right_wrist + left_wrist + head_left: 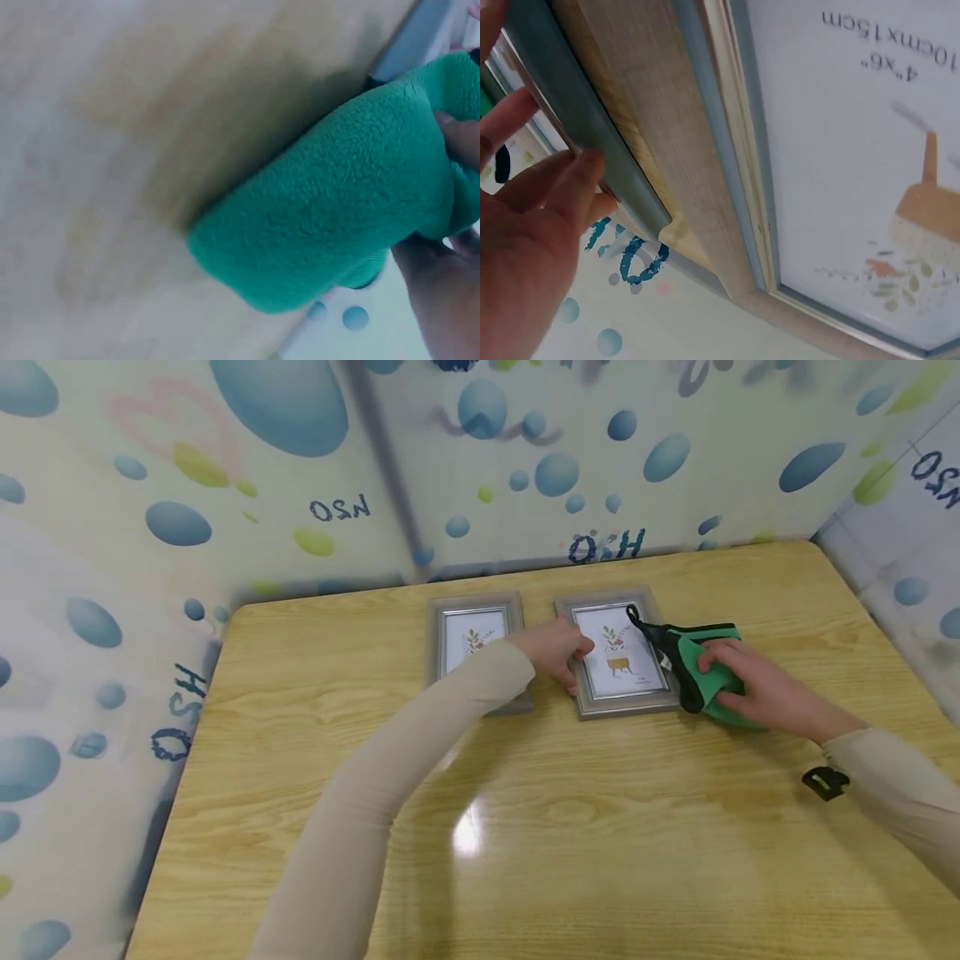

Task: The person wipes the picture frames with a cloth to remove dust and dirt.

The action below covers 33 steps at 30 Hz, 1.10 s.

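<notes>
Two grey picture frames lie face up near the back of the table. My left hand (553, 652) holds the left edge of the right-hand picture frame (630, 702), its fingers along the frame's side in the left wrist view. My left forearm covers part of the other picture frame (435, 647), which fills much of the left wrist view. In my right hand (765, 689) is a bunched green cloth (315, 202) with black trim and a black loop, gripped between thumb and fingers. The cloth overlaps the right edge of the right-hand frame.
The wood-grain table (300, 827) reaches a wall (420, 468) with blue and green spots behind and at the left. Another wall (915, 552) stands at the right. A black buckle (825, 782) sits at my right wrist.
</notes>
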### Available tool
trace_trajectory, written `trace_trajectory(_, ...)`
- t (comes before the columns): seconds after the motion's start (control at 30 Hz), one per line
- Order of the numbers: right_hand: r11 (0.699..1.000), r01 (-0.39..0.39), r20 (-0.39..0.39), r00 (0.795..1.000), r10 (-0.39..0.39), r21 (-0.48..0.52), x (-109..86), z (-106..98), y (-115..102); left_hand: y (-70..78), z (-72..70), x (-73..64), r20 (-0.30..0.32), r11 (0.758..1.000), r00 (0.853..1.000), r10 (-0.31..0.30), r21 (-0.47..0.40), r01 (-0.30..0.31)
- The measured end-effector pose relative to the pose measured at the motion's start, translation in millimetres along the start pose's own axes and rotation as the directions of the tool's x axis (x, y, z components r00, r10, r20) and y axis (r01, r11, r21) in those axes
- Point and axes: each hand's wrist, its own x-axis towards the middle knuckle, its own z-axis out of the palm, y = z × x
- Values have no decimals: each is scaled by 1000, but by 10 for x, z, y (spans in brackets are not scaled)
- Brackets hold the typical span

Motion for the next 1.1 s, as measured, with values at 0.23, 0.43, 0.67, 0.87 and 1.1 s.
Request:
trace_trajectory(0.23,996,-87,-65,994,86,-12,41,-250,88,54,140,-81,-39,988,990,-132,-80,129)
trace_trajectory(0.43,988,-110,-154,984,93,-109,22,-474,278,-38,113,-512,-135,976,970,-204,-111,189)
trace_trajectory(0.67,956,-25,-81,997,2,-293,-51,-381,555,-316,173,-1374,-321,944,889,-327,-82,318)
trace_trajectory(0.87,938,-151,100,977,190,-311,-152,-259,612,-442,343,-2003,-347,869,797,-494,-219,444)
trace_trajectory(1.1,947,-216,74,968,239,-238,-46,-200,456,-540,534,-2394,-333,780,709,-622,-341,524)
